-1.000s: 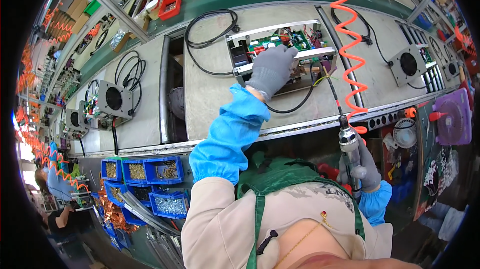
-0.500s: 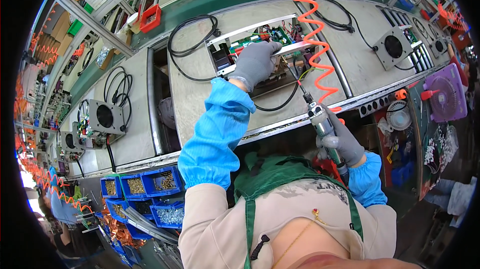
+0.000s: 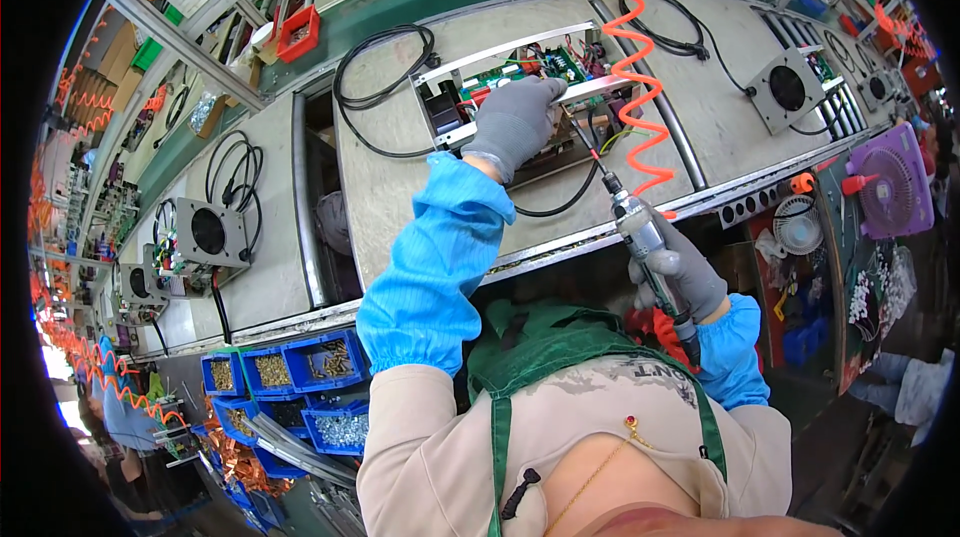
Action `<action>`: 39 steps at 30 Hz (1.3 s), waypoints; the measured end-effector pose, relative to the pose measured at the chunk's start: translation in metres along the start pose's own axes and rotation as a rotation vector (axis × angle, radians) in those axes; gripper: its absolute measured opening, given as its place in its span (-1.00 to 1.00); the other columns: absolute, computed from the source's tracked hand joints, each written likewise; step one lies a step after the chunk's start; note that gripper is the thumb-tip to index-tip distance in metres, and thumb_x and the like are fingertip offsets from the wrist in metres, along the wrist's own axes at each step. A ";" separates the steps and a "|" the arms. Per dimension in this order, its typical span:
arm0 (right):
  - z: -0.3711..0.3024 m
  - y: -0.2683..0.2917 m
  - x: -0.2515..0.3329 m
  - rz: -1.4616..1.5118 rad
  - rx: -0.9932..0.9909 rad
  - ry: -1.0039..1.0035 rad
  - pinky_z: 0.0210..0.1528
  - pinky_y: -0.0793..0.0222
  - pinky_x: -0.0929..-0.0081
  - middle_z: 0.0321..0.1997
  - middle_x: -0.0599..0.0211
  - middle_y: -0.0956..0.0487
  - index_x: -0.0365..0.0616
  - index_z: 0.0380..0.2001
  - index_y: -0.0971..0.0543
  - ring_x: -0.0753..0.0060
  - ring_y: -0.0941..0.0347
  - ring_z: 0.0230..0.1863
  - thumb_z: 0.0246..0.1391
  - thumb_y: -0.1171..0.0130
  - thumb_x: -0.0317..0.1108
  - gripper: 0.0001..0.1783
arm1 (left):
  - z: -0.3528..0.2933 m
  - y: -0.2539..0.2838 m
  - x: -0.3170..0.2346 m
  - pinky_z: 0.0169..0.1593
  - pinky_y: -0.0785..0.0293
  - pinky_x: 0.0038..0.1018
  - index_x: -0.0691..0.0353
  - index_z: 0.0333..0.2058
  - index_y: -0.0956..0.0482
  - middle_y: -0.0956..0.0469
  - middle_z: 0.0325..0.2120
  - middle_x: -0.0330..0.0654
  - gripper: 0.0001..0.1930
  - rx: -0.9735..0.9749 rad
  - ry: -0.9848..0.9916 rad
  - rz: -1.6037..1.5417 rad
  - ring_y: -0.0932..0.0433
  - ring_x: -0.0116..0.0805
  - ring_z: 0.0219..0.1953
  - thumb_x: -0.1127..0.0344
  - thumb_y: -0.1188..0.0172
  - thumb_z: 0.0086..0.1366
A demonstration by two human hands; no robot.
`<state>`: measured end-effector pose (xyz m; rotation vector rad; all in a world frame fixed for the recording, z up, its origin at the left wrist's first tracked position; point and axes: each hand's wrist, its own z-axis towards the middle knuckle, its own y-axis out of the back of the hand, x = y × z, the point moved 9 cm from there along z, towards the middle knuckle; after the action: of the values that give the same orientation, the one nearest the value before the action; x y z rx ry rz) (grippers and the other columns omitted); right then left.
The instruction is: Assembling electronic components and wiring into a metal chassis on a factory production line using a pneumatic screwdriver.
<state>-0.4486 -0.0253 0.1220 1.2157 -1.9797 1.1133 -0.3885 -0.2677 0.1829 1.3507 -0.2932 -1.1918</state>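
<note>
An open metal chassis (image 3: 598, 87) with green circuit boards (image 3: 565, 65) and wires inside lies on the workbench. My left hand (image 3: 515, 127), in a grey glove, is closed over its front rail, the fingertips curled near the rail's middle. What the thumb side may pinch is hidden. Lower right, my right hand (image 3: 690, 272), also gloved, wraps round a silver and green power screwdriver (image 3: 640, 227). Its long bit slants up and left, with the tip close to the rail beside my left fingers. A black power cable (image 3: 385, 29) loops left of the chassis.
An orange coiled hose (image 3: 632, 57) hangs just right of the chassis. Other units with fans stand left (image 3: 210, 232) and right (image 3: 785, 89). Blue bins (image 3: 325, 362) of screws sit lower left; a purple fan (image 3: 893, 182) stands at the right. A metal roller (image 3: 310, 202) crosses the bench.
The screwdriver and my right hand have shifted slightly downward, and the bit leans a little more to the left. My left hand's fingers have moved slightly on the rail.
</note>
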 end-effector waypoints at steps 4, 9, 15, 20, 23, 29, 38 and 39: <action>-0.008 -0.013 0.004 0.183 0.027 -0.001 -0.58 -0.51 0.44 -0.39 0.11 -0.50 0.16 0.35 -0.04 0.34 -0.46 -0.65 -0.19 -0.33 -0.08 0.03 | 0.000 -0.004 0.000 -0.07 -0.47 -0.26 0.11 -0.05 -0.54 -0.56 -0.18 -0.04 -0.68 0.010 0.007 0.032 -0.53 -0.02 -0.13 0.37 -0.09 0.20; -0.009 -0.027 0.009 0.455 0.168 0.110 -0.62 -0.48 0.40 -0.35 0.12 -0.50 0.27 0.37 0.01 0.40 -0.44 -0.66 -0.10 -0.17 -0.19 -0.05 | 0.000 -0.005 -0.001 -0.09 -0.48 -0.24 0.07 -0.05 -0.54 -0.56 -0.18 -0.07 -0.68 0.018 0.017 0.040 -0.53 -0.03 -0.14 0.36 -0.08 0.20; -0.007 -0.034 0.011 0.592 0.146 0.082 -0.62 -0.48 0.36 -0.34 0.16 -0.50 0.36 0.37 0.03 0.42 -0.43 -0.66 -0.04 -0.18 -0.17 -0.08 | 0.000 -0.001 -0.006 -0.20 -0.49 -0.20 0.03 -0.09 -0.54 -0.54 -0.29 -0.12 -0.72 -0.065 -0.056 0.067 -0.55 -0.09 -0.22 0.30 -0.07 0.21; 0.003 -0.036 0.015 0.221 -0.002 0.157 -0.65 -0.43 0.51 -0.35 0.17 -0.48 0.26 0.38 0.04 0.47 -0.41 -0.65 -0.07 -0.22 -0.12 -0.03 | -0.005 -0.001 0.002 -0.20 -0.50 -0.22 0.09 -0.18 -0.57 -0.56 -0.29 -0.10 -0.73 -0.065 -0.021 0.099 -0.56 -0.07 -0.21 0.35 -0.13 0.09; 0.007 -0.029 0.008 0.042 -0.062 0.191 -0.65 -0.49 0.49 -0.40 0.23 -0.48 0.22 0.39 0.09 0.48 -0.42 -0.67 -0.10 -0.26 -0.02 0.05 | -0.003 -0.013 -0.002 -0.22 -0.50 -0.22 0.12 -0.29 -0.56 -0.56 -0.33 -0.11 -0.78 -0.048 0.002 0.189 -0.56 -0.11 -0.22 0.35 -0.17 0.02; 0.015 -0.018 -0.013 0.413 0.156 0.236 -0.09 -0.54 0.08 -0.38 0.18 -0.49 -0.29 0.13 -0.24 0.47 -0.39 -0.71 0.10 -0.10 -0.02 -0.32 | -0.117 0.036 -0.041 0.03 -0.37 -0.21 0.13 0.01 -0.41 -0.45 -0.07 -0.05 -0.53 -0.498 -0.140 0.074 -0.42 -0.04 -0.03 0.38 -0.14 0.05; 0.021 -0.024 -0.032 0.316 0.060 0.021 -0.53 -0.38 0.47 -0.50 0.35 -0.48 -0.25 0.04 -0.37 0.53 -0.31 -0.64 0.06 -0.02 0.29 -0.21 | -0.537 0.141 0.104 -0.10 -0.46 -0.24 0.20 -0.22 -0.58 -0.57 -0.31 0.00 -0.76 -0.847 1.355 0.565 -0.54 -0.03 -0.19 0.32 -0.11 0.12; 0.020 -0.025 -0.025 0.235 0.046 0.108 -0.53 -0.40 0.47 -0.48 0.35 -0.48 -0.26 0.02 -0.38 0.53 -0.32 -0.63 0.06 -0.04 0.28 -0.22 | -0.591 0.141 0.105 -0.05 -0.45 -0.23 0.12 -0.15 -0.57 -0.55 -0.24 0.00 -0.72 -0.592 1.780 0.583 -0.54 -0.04 -0.12 0.28 -0.10 0.14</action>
<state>-0.4161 -0.0376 0.1009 0.9412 -2.0616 1.3163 0.1748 -0.0343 0.0883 1.1752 0.8331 0.6076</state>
